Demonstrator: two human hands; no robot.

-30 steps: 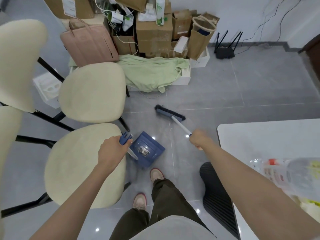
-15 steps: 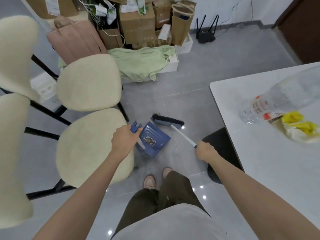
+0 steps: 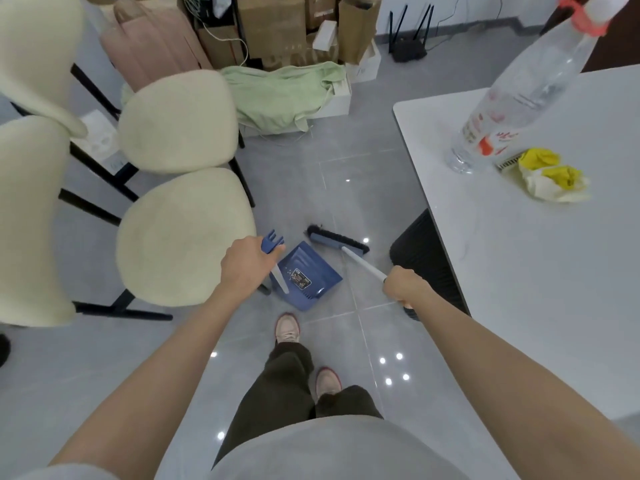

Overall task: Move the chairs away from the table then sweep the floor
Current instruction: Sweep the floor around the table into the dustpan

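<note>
clear bottle [image 3: 512,98] beside yellow rag [image 3: 554,176]; green cloth [image 3: 284,91] near cardboard boxes [image 3: 270,22].

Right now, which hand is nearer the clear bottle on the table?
Right. The right hand, gripping the broom, is by the table edge, below the bottle; the left hand, gripping the dustpan handle, is farther off, beside the chairs.

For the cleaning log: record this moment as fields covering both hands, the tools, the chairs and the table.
left grip: holds the upright handle of the blue dustpan
right grip: holds the white handle of the broom
broom head: down on the grey floor, just beyond the dustpan
cream chairs: grouped on the left, apart from the white table
table top: clear plastic bottle and crumpled yellow-and-white cloth
stage: chairs moved away, sweeping under way
</note>
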